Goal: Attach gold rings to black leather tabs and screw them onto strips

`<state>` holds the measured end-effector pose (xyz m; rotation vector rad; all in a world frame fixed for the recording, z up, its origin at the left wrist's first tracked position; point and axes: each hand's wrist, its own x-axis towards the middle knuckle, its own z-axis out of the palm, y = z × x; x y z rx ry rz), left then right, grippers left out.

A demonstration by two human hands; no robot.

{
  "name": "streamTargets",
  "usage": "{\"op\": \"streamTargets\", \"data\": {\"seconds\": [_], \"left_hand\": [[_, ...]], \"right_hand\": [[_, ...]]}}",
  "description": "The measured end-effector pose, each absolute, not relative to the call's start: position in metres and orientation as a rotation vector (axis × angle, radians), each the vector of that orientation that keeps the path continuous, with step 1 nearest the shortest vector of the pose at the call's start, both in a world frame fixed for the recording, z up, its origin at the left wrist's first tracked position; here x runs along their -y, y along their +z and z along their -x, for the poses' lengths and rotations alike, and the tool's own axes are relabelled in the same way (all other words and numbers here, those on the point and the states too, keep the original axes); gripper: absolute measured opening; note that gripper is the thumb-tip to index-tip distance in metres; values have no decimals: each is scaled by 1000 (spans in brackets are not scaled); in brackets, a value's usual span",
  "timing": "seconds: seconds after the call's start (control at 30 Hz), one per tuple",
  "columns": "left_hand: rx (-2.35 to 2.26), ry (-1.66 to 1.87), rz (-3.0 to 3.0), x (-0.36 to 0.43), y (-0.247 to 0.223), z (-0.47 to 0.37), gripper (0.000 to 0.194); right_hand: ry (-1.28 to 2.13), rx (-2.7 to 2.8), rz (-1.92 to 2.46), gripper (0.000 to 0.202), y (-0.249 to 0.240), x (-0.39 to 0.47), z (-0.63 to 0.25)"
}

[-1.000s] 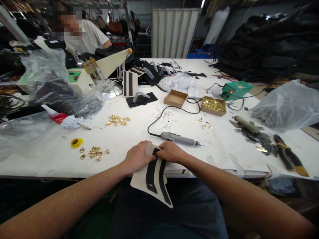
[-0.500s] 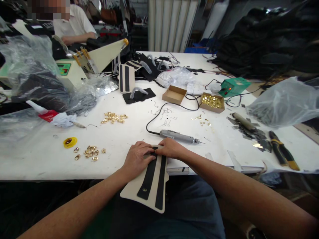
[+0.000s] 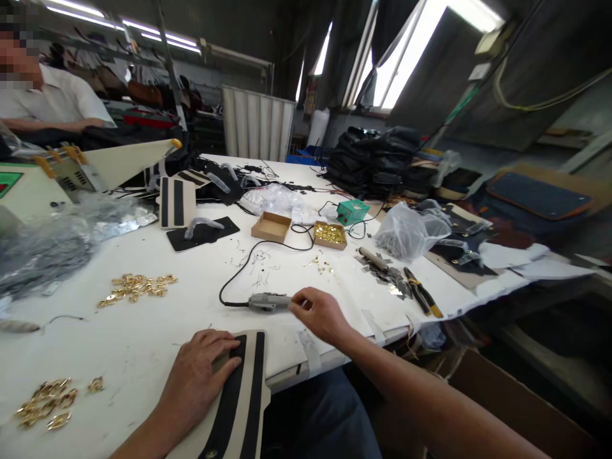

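A beige panel with two black strips [image 3: 253, 392] lies over the table's near edge, its lower part hanging toward my lap. My left hand [image 3: 201, 370] holds it from the left, fingertips and thumb on the inner black strip. A small round metal fitting [image 3: 211, 454] shows low on that strip. Past the panel's far end, a grey electric screwdriver [image 3: 268, 301] lies on the table with its cord to the left. My right hand [image 3: 320, 312] has thumb and fingers closed around its front part, which hides the tip.
Gold-coloured hardware [image 3: 136, 287] lies in a pile at left, with gold rings [image 3: 48, 401] nearer. Behind the screwdriver are a cardboard box [image 3: 271, 227] and a box of gold pieces [image 3: 329, 234]. Pliers [image 3: 423, 293] lie at right. A co-worker [image 3: 62, 102] sits at far left.
My right hand has left the panel and moved to the electric screwdriver. The left hand stays on the panel. The view has swung right and up.
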<state>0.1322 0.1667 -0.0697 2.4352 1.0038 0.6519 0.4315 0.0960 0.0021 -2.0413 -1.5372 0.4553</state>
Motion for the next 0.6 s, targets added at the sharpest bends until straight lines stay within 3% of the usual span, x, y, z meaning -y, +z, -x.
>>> {"op": "streamTargets", "data": {"seconds": [0.23,0.6], "left_hand": [[-1031,646,-2422,-170,-80,-132,22],[-1060,560,-2375,-166,-57,-136,20]], "right_hand": [[294,1209,2396,26,-8,-85,-569],[314,1336,2523,26,-37,-104,-593]]}}
